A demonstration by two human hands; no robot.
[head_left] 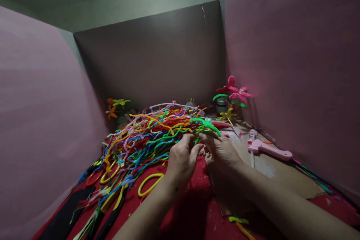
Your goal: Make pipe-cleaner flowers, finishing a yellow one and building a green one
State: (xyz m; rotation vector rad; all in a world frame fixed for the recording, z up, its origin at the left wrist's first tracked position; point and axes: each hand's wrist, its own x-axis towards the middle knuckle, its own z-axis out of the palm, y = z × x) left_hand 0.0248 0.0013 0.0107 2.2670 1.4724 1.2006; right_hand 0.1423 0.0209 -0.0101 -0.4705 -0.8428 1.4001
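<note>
Both my hands meet at the centre, fingers closed around a green pipe-cleaner flower (208,124) with a small whitish middle. My left hand (184,157) pinches low on it, thumb and fingers pressed together. My right hand (221,149) grips it from the other side; the fingers partly cover the stem. Just behind and to the left spreads a big heap of coloured pipe cleaners (152,135). A yellow pipe-cleaner loop (150,184) lies by my left forearm.
A pink glue gun (270,150) lies on cardboard (298,180) at the right. Behind it stand pink pipe-cleaner flowers (239,93) and a yellow flower (227,114). Orange flowers (111,111) are at the back left. Scissors-like yellow-black handles (112,202) lie front left. Pink walls (292,63) enclose the sides.
</note>
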